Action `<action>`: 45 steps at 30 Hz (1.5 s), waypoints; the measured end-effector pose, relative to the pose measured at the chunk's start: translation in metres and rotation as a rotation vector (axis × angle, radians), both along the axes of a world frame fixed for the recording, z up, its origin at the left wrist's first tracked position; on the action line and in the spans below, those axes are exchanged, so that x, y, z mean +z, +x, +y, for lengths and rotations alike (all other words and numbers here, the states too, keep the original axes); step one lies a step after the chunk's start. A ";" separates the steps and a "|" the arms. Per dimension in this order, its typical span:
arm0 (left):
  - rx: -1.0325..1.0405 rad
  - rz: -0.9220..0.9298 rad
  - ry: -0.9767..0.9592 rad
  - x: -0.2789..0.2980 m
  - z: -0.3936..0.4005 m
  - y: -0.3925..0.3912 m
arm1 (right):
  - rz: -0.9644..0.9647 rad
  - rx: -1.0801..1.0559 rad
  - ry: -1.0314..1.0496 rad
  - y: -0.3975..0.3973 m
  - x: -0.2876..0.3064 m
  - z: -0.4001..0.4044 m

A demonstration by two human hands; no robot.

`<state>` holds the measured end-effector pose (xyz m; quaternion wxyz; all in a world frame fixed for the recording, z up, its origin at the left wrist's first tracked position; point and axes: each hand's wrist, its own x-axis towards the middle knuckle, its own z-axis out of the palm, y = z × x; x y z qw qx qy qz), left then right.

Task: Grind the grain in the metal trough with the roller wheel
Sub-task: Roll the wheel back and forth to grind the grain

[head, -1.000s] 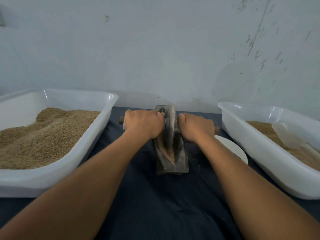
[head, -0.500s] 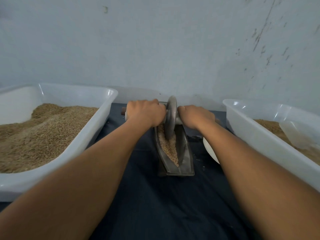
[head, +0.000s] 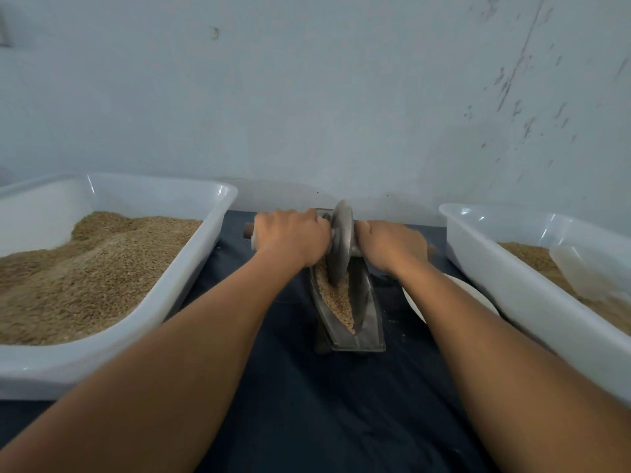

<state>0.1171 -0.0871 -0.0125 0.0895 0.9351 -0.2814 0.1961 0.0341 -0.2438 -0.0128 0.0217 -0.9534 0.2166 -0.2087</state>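
My left hand (head: 290,238) curls tight round the handle (head: 248,230), as before. The wheel (head: 339,245) sits at the far end of the trough (head: 370,314), slightly nearer me than half a second ago, its edge in the grain (head: 336,300). My right hand (head: 389,245) keeps gripping the other end.

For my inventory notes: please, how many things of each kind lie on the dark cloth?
White plastic tubs: 2
Metal trough: 1
Roller wheel: 1
White plate: 1
Translucent scoop, in the right tub: 1
Total: 6
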 end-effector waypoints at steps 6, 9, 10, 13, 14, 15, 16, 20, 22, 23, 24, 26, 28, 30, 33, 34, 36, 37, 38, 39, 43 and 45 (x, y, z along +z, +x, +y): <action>-0.026 -0.009 0.006 -0.001 0.009 -0.011 | -0.053 0.016 -0.055 -0.016 -0.005 0.008; -0.042 -0.042 0.007 -0.004 0.013 -0.020 | -0.080 0.034 -0.075 -0.024 -0.009 0.010; -0.049 -0.053 -0.001 -0.005 0.015 -0.023 | -0.090 0.040 -0.082 -0.026 -0.010 0.011; -0.053 -0.096 -0.021 -0.007 0.020 -0.032 | -0.100 0.053 -0.105 -0.031 -0.010 0.013; -0.046 -0.120 -0.027 -0.008 0.021 -0.035 | -0.096 0.050 -0.113 -0.033 -0.010 0.013; -0.039 -0.144 -0.031 -0.008 0.023 -0.039 | -0.092 0.047 -0.114 -0.035 -0.011 0.014; -0.035 -0.160 -0.030 -0.009 0.025 -0.042 | -0.088 0.046 -0.115 -0.037 -0.011 0.014; -0.052 -0.163 0.014 -0.005 0.029 -0.050 | -0.113 0.064 -0.110 -0.048 -0.014 0.018; -0.057 -0.100 0.051 0.001 0.030 -0.051 | -0.161 0.076 -0.124 -0.054 -0.014 0.021; -0.055 -0.074 0.071 0.004 0.031 -0.052 | -0.174 0.079 -0.127 -0.057 -0.014 0.023; -0.052 -0.070 0.088 0.006 0.032 -0.054 | -0.176 0.082 -0.124 -0.059 -0.014 0.024; -0.044 -0.107 0.106 0.006 0.034 -0.060 | -0.164 0.089 -0.106 -0.062 -0.014 0.026; -0.044 -0.154 0.094 0.005 0.036 -0.065 | -0.168 0.094 -0.082 -0.065 -0.014 0.027; -0.047 -0.179 0.075 0.004 0.038 -0.068 | -0.209 0.088 -0.063 -0.070 -0.014 0.030; -0.039 -0.166 0.032 0.005 0.041 -0.071 | -0.277 0.069 -0.064 -0.077 -0.014 0.036; -0.035 -0.155 0.021 0.005 0.042 -0.072 | -0.279 0.069 -0.063 -0.078 -0.013 0.037; -0.031 -0.145 0.009 0.005 0.045 -0.072 | -0.281 0.081 -0.052 -0.080 -0.012 0.039; -0.032 -0.146 0.006 0.005 0.045 -0.072 | -0.284 0.087 -0.044 -0.081 -0.011 0.040; -0.032 -0.142 0.003 0.006 0.046 -0.073 | -0.286 0.094 -0.037 -0.082 -0.011 0.040; -0.029 -0.133 0.002 0.007 0.046 -0.073 | -0.285 0.101 -0.034 -0.082 -0.010 0.040; -0.014 -0.075 0.015 0.010 0.048 -0.076 | -0.294 0.106 -0.033 -0.083 -0.009 0.042; -0.014 -0.056 0.033 0.011 0.048 -0.078 | -0.312 0.105 -0.046 -0.083 -0.008 0.043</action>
